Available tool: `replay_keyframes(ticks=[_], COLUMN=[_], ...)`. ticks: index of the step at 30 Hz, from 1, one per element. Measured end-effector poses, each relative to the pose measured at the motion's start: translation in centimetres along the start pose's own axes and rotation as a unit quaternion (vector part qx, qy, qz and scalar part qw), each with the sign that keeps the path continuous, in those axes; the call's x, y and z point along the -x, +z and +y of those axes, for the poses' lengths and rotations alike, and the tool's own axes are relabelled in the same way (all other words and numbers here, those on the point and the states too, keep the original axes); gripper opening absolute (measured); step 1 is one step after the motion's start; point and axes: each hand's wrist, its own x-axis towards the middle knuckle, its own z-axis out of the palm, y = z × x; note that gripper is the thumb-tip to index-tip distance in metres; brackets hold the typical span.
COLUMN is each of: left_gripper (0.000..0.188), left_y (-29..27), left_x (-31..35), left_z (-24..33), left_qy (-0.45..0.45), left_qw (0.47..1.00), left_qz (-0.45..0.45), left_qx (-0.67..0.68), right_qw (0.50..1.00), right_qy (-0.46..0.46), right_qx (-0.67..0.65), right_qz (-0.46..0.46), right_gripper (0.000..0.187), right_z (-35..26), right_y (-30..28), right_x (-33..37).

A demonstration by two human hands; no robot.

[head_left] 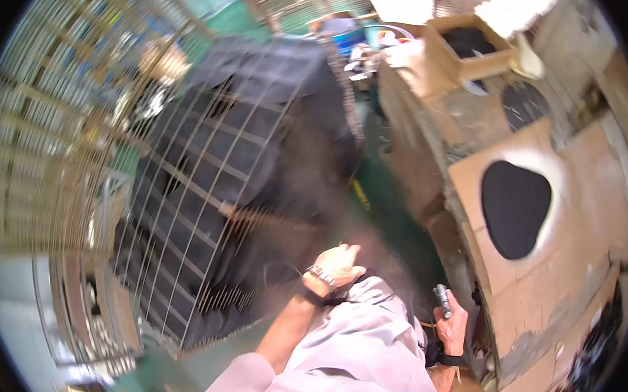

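My right hand [452, 327] is low and right of my body, its fingers wrapped round a small silver-grey metal tool [444, 301] whose cylindrical end points up. Most of the tool is hidden by the hand. In front of my body is my left hand [339, 264], a metal watch on its wrist. Its fingers look curled in and slightly blurred; whatever they hold, if anything, cannot be made out. A rounded black flat piece [517, 209] lies on the cardboard-covered table [581, 265] to the right, a pale ring around it. Neither hand touches it.
A wire mesh rack [204, 182] carrying dark sheets [266, 141] fills the left and centre. On the table's far end stands an open cardboard box [467, 47] with dark contents. Green floor [385, 169] shows between rack and table.
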Motion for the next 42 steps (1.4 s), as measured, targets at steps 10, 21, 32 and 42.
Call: replay_keyframes(ticks=[10, 21, 32, 42], left_gripper=[0.059, 0.019, 0.018, 0.028], left_y=[5.0, 14.3, 8.7, 11.3], left_x=[-19.0, -33.9, -37.7, -34.3], left_z=[-2.7, -18.2, -9.2, -15.8], left_qy=[0.036, -0.201, -0.200, -0.219], left_qw=[0.981, 0.923, 0.896, 0.883], left_qz=[-0.189, -0.252, -0.207, -0.248], left_qx=[0.001, 0.208, 0.338, 0.333], right_qw=[0.973, 0.872, 0.929, 0.917], right_qy=[0.082, 0.167, 0.117, 0.181], right_qx=[-0.045, -0.080, -0.079, -0.090], right_qz=[0.209, 0.453, 0.341, 0.344], right_gripper=[0.053, 0.048, 0.055, 0.051], right_z=[-4.6, -13.6, -18.2, -17.1], right_y=[-5.4, -9.8, -11.8, -11.2], right_x=[1.8, 3.0, -1.0, 1.7])
